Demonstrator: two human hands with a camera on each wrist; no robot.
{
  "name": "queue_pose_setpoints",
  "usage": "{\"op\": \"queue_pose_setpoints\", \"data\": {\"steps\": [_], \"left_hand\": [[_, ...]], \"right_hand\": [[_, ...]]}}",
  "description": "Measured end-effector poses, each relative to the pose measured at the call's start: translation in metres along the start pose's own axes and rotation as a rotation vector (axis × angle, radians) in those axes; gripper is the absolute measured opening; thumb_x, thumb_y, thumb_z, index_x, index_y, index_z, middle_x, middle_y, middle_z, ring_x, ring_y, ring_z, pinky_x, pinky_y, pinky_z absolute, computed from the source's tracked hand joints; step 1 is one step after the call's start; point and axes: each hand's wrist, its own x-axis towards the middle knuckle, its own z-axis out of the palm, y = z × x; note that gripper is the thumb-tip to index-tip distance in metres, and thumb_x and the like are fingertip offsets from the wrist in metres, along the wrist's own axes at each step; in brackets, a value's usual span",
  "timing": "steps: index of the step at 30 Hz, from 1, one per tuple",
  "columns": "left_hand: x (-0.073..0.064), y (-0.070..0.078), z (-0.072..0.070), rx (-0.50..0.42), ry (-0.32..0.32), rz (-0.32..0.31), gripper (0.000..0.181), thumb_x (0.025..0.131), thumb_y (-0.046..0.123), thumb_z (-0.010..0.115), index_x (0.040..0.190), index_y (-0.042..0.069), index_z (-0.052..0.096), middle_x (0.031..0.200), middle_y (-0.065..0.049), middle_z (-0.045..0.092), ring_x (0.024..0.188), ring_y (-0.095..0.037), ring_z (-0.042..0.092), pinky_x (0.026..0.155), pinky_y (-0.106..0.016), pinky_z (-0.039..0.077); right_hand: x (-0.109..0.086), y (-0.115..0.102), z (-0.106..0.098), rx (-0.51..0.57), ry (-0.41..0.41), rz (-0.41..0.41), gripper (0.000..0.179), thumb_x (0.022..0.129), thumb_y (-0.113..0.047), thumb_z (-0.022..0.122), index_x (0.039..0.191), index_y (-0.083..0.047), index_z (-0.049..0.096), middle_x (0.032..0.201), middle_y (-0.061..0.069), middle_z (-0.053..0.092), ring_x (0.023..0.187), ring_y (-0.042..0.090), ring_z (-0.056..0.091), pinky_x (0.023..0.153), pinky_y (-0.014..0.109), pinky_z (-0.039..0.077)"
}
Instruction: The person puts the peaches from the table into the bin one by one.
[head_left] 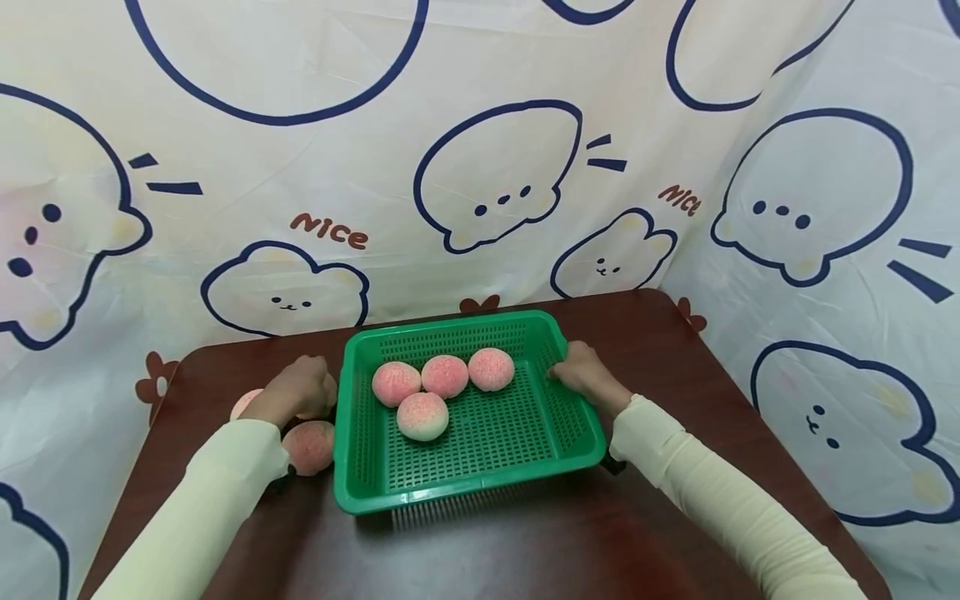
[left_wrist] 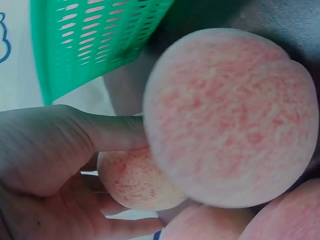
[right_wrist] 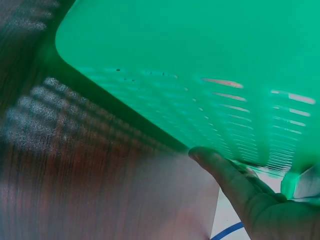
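Note:
A green plastic basket (head_left: 495,425) with slotted walls sits on the table, holding several pink peaches (head_left: 446,377). My right hand (head_left: 588,377) grips its right rim; in the right wrist view the thumb (right_wrist: 215,167) lies along the outer wall. Left of the basket, my left hand (head_left: 300,392) reaches down among loose peaches. Seen from the left wrist, a yellowish-pink peach (left_wrist: 140,182) sits between its thumb and fingers. A larger-looking peach (left_wrist: 230,117) is nearer that camera, overlapping the thumb tip. Another peach (head_left: 309,447) rests just below the hand in the head view.
The dark brown table (head_left: 525,550) has rounded corners. A white cloth (head_left: 495,75) printed with cartoon animals hangs behind it and along the right side. Another loose peach (head_left: 243,403) shows partly behind the left wrist.

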Motion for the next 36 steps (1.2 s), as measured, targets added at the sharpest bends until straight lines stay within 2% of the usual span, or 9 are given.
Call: {"op": "queue_pose_setpoints", "data": {"steps": [3, 5, 7, 13, 17, 23, 29, 35, 36], "left_hand": [[-0.003, -0.001, -0.005, -0.015, 0.046, 0.011, 0.05, 0.086, 0.002, 0.064, 0.131, -0.015, 0.048, 0.128, -0.038, 0.051, 0.109, -0.045, 0.058, 0.087, -0.05, 0.055], [-0.005, -0.002, -0.01, -0.013, 0.065, 0.011, 0.075, 0.084, 0.003, 0.071, 0.146, -0.016, 0.033, 0.145, -0.043, 0.036, 0.127, -0.056, 0.046, 0.099, -0.061, 0.049], [-0.007, -0.001, -0.017, -0.023, 0.064, 0.0, 0.09, 0.081, 0.002, 0.075, 0.154, -0.012, 0.025, 0.152, -0.044, 0.026, 0.134, -0.061, 0.036, 0.098, -0.062, 0.048], [-0.013, 0.001, -0.03, -0.006, 0.113, 0.0, 0.07, 0.08, 0.003, 0.071, 0.146, 0.0, 0.048, 0.14, -0.04, 0.039, 0.112, -0.049, 0.044, 0.068, -0.041, 0.048], [-0.017, 0.0, -0.033, -0.038, 0.162, 0.018, 0.056, 0.081, 0.007, 0.067, 0.136, 0.0, 0.058, 0.126, -0.033, 0.052, 0.096, -0.038, 0.05, 0.064, -0.036, 0.045], [-0.02, -0.002, -0.035, -0.126, 0.146, 0.031, 0.051, 0.084, 0.016, 0.075, 0.129, -0.004, 0.06, 0.11, -0.024, 0.067, 0.09, -0.032, 0.056, 0.071, -0.036, 0.049], [-0.021, -0.003, -0.033, -0.102, 0.151, 0.033, 0.037, 0.09, 0.016, 0.07, 0.122, -0.002, 0.064, 0.114, -0.025, 0.065, 0.096, -0.034, 0.056, 0.074, -0.038, 0.049], [-0.02, -0.004, -0.033, -0.141, 0.116, 0.024, 0.033, 0.087, 0.009, 0.062, 0.119, 0.0, 0.065, 0.088, -0.014, 0.063, 0.073, -0.024, 0.053, 0.061, -0.033, 0.045], [-0.02, -0.003, -0.034, -0.14, 0.118, 0.022, 0.039, 0.085, 0.008, 0.062, 0.123, -0.001, 0.063, 0.092, -0.017, 0.063, 0.073, -0.024, 0.052, 0.059, -0.032, 0.044]], "right_hand": [[0.0, 0.0, 0.001, -0.004, 0.003, -0.003, 0.021, 0.092, -0.004, 0.064, 0.11, 0.005, 0.058, 0.106, 0.022, 0.066, 0.088, 0.028, 0.071, 0.074, 0.041, 0.061], [0.0, -0.001, 0.001, -0.009, 0.006, -0.001, 0.02, 0.093, -0.004, 0.064, 0.109, 0.004, 0.058, 0.105, 0.021, 0.066, 0.088, 0.027, 0.07, 0.073, 0.04, 0.061], [0.001, 0.0, 0.002, -0.009, 0.006, -0.001, 0.018, 0.093, -0.004, 0.064, 0.108, 0.003, 0.058, 0.104, 0.02, 0.065, 0.087, 0.027, 0.069, 0.072, 0.038, 0.06], [0.002, 0.002, 0.001, -0.006, -0.013, -0.012, 0.015, 0.093, -0.005, 0.062, 0.106, 0.001, 0.057, 0.097, 0.018, 0.064, 0.082, 0.025, 0.069, 0.067, 0.035, 0.059], [0.002, 0.002, 0.0, -0.014, -0.013, -0.015, 0.016, 0.093, -0.005, 0.061, 0.107, 0.001, 0.056, 0.095, 0.016, 0.063, 0.081, 0.025, 0.068, 0.066, 0.035, 0.058], [0.001, 0.002, 0.001, -0.016, -0.006, -0.012, 0.015, 0.093, -0.006, 0.062, 0.105, 0.001, 0.057, 0.096, 0.016, 0.062, 0.082, 0.025, 0.067, 0.067, 0.035, 0.058], [0.001, 0.002, 0.002, -0.029, -0.004, -0.006, 0.018, 0.094, -0.006, 0.063, 0.109, 0.002, 0.057, 0.102, 0.019, 0.064, 0.087, 0.027, 0.069, 0.071, 0.037, 0.059], [0.002, 0.002, 0.002, -0.007, -0.003, -0.003, 0.017, 0.093, -0.004, 0.063, 0.108, 0.002, 0.057, 0.1, 0.018, 0.064, 0.085, 0.027, 0.069, 0.07, 0.037, 0.06], [0.002, 0.001, 0.001, -0.007, -0.005, -0.001, 0.016, 0.093, -0.004, 0.063, 0.107, 0.002, 0.057, 0.099, 0.018, 0.064, 0.084, 0.027, 0.069, 0.069, 0.036, 0.06]]}}
